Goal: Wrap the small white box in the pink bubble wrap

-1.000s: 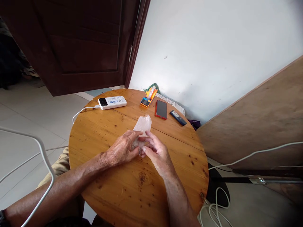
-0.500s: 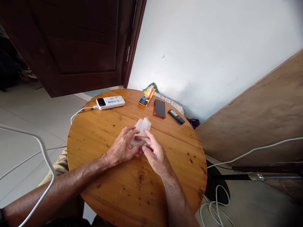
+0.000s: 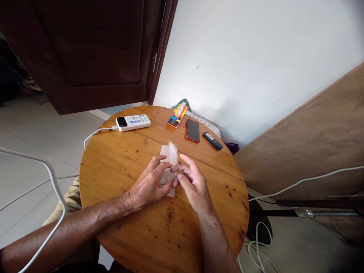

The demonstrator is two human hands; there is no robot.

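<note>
We find a translucent plastic wrap (image 3: pixel 170 151) lying on the round wooden counter (image 3: pixel 127 231), lengthwise between the two hands, its far end sticking out beyond the fingertips. The left hand (image 3: pixel 145 185) comes in from the side, fingers arched and parted over the wrap, thumb near its lower edge; we judge this placing serves to steady it. The right hand (image 3: pixel 197 185) is half curled at the opposite edge, forefinger and thumb well parted, the other fingers bent towards the wrap. We cannot tell whether either hand truly pinches it (the knuckles hide the contact). Meeting from both sides, the hands seem placed to keep so light a sheet from sliding. Along the far side we note an orange tape dispenser (image 3: pixel 182 110), a red-edged phone (image 3: pixel 192 131) and a dark handheld device (image 3: pixel 212 140), all beyond the forearms, presumably so no sleeve or wrist knocks them. The white power bank (image 3: pixel 136 122) sits far left, its plug end towards the edge, which lets the cable (image 3: pixel 99 130) drop outside the working area.
</note>
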